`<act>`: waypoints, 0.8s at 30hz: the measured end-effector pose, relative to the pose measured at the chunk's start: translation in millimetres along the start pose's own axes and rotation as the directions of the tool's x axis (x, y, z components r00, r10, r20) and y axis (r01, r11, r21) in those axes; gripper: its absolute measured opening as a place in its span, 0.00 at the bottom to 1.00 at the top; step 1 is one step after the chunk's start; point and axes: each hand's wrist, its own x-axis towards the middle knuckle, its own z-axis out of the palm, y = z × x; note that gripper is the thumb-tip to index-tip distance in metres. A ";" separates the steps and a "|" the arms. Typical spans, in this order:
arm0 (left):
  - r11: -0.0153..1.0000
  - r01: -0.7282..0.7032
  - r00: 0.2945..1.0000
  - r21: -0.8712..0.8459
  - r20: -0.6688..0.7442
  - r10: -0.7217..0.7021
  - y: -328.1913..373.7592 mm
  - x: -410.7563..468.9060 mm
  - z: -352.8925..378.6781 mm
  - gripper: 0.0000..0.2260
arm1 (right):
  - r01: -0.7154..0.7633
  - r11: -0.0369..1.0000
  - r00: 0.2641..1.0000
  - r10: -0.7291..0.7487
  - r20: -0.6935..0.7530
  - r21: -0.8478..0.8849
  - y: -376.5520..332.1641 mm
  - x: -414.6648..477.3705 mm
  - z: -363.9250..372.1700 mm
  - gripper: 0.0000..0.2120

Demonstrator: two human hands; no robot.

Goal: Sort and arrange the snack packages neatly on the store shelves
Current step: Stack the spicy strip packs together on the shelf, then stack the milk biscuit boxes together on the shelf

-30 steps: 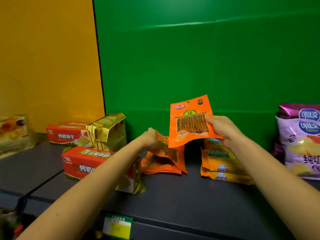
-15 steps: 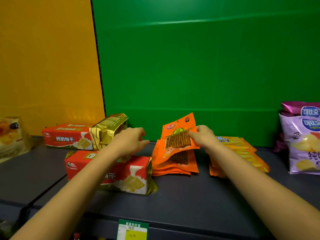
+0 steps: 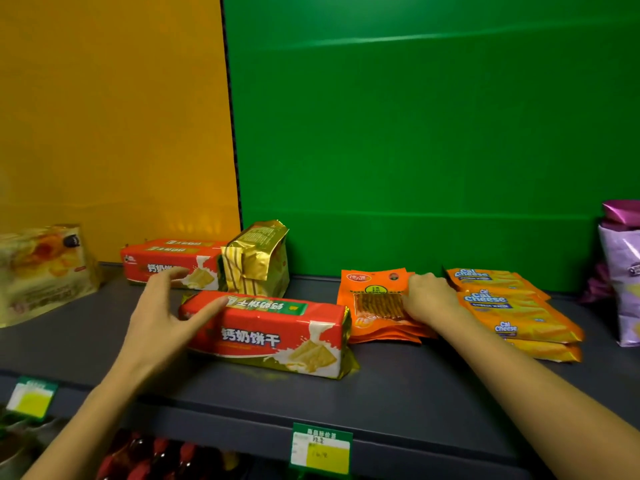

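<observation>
We are looking down at a dark grey shelf (image 3: 398,386) backed by a yellow panel on the left and a green one on the right. Our right hand (image 3: 427,301) lies on top of a low stack of orange packets (image 3: 375,306) in the middle of the shelf, its fingers (image 3: 420,282) curled over the top packet's right edge, pressing or pinching it; we cannot tell which. Our left hand (image 3: 166,313) is open, fingers spread, the fingertips touching the left end of a red biscuit pack (image 3: 270,336) that lies askew at the near middle, its right end just beside the orange stack. A second red pack (image 3: 166,263) lies farther back on the left, with a gold bag (image 3: 258,259) standing upright at its right end. Yellow cheese wafer packs (image 3: 516,313) are piled just right of the orange stack, and purple chip bags (image 3: 623,271) stand at the far right edge. A pale bag (image 3: 41,271) sits at the far left. As we judge it, the step is to settle the top orange packet square on its stack, then straighten the biscuit pack. To do this well, we should line up the packet's edges with those below before letting go, then take the biscuit pack around its end rather than by fingertips, turn it parallel to the shelf front, and slide it back toward its twin without nudging the orange stack or tipping the gold bag.
</observation>
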 end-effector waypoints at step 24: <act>0.877 0.189 0.923 -0.441 0.386 -0.005 -7.0 1.1 -15.1 0.34 | 0.166 0.930 0.923 -0.029 -0.384 0.329 149.8 -112.6 -68.0 0.11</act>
